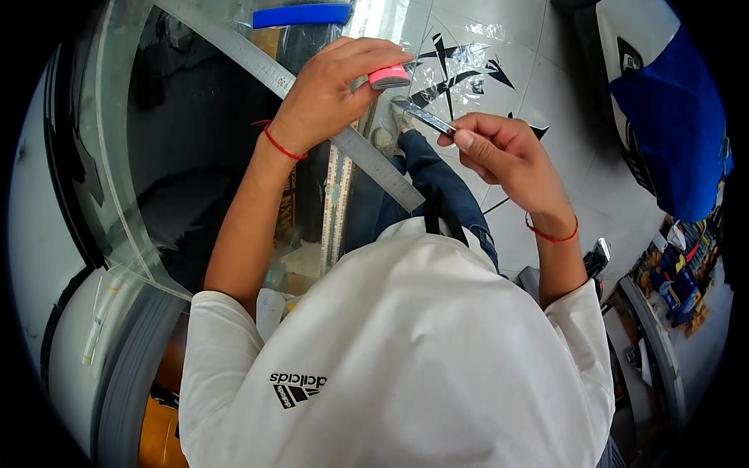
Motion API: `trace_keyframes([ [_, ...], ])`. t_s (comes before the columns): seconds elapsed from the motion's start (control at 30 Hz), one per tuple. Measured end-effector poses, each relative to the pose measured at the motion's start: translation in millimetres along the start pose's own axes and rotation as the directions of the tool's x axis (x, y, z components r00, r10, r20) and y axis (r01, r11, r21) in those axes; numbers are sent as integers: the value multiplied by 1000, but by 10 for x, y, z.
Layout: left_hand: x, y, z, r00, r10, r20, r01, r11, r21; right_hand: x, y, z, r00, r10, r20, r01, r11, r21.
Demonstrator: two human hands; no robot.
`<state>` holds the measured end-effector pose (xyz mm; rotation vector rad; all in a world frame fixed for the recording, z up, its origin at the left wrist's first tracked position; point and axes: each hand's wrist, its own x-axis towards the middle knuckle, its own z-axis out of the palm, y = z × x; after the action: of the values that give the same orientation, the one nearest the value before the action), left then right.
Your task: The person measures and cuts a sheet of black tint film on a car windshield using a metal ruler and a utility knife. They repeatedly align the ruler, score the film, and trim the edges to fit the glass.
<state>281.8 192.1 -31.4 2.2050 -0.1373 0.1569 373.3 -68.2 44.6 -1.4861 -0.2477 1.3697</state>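
Note:
My left hand is raised over the glass counter's edge. Its thumb and fingers are closed around a small pink object with a dark grey end face; its exact kind is unclear. My right hand, to the right and a little nearer, pinches a slim cutter knife. The knife's blade points up and left toward the pink object, with a small gap between them. Below my left hand, a long steel ruler lies slantwise over the glass, its near end jutting past the counter's edge.
On the glass counter, a blue flat strip lies at the far side. Dark sheet material spreads at the left. Clear film with black shapes is on the tiled floor. A blue and white vehicle body stands at far right.

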Motion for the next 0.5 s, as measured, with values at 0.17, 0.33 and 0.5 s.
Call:
trace_keyframes([
  [0.17,7,105,-79,998,68,3,-68,991,113,61,-68,-49,998,56,28,-53,995,-83],
  [0.33,-27,179,-97,995,97,-30,-92,986,140,47,-140,-75,994,83,78,-76,993,-91],
  [0.5,-75,199,-117,992,112,-50,-100,976,194,55,-162,-56,993,99,61,-90,988,-124],
])
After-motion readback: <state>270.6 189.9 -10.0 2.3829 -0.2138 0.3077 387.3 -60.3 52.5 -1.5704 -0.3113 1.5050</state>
